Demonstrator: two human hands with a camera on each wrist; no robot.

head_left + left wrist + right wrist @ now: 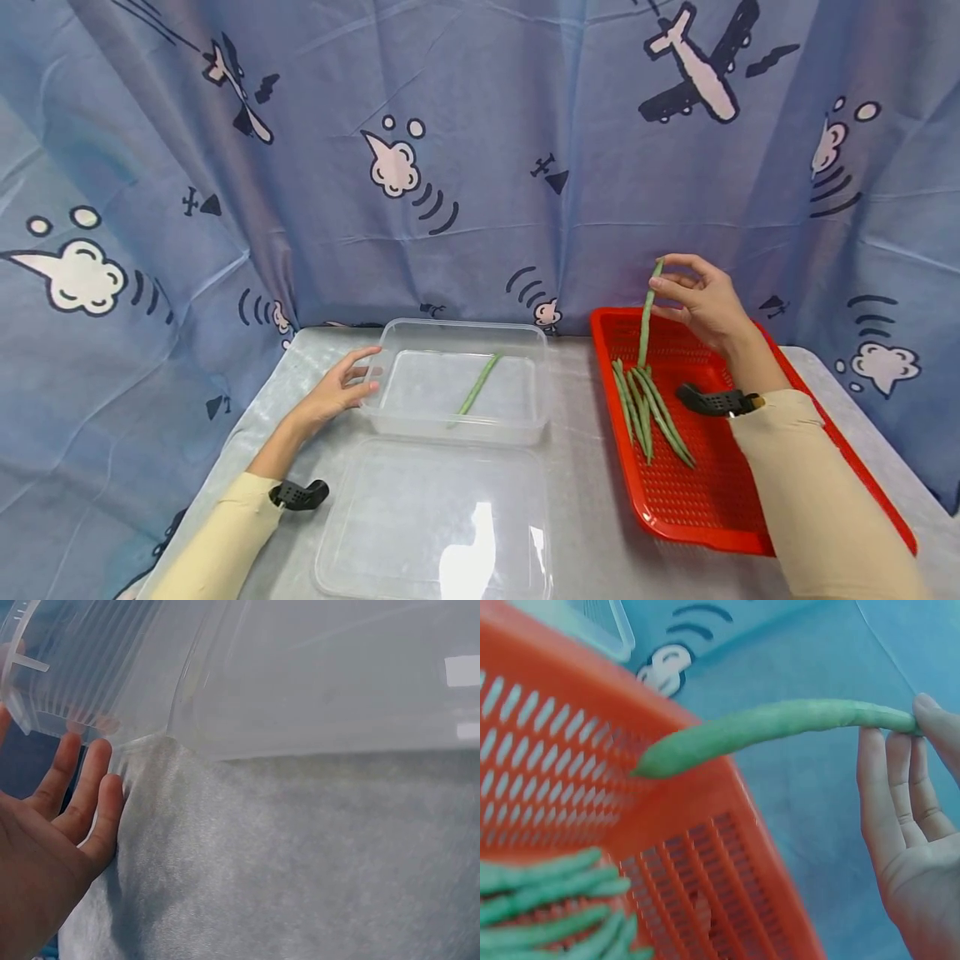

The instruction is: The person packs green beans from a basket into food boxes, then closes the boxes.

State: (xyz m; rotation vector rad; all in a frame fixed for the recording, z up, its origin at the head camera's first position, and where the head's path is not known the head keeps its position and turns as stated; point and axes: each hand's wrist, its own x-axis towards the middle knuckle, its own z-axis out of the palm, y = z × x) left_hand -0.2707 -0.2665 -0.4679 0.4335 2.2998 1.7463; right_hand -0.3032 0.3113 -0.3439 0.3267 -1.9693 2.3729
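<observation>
My right hand (701,300) pinches a green bean (646,325) by its upper end. The bean hangs down over the red basket (720,508); in the right wrist view the held bean (772,731) reaches across the basket's rim. Several more green beans (643,412) lie inside the basket on its left side. My left hand (337,387) rests its fingers against the left side of a clear plastic container (457,429). Those fingers (90,787) look extended along the container wall in the left wrist view. One green bean (477,385) lies in the container.
A clear plastic lid (405,517) lies flat in front of the container. Everything stands on a grey-white covered table (573,492). A blue curtain (480,267) printed with planes and clouds hangs right behind the table's back edge.
</observation>
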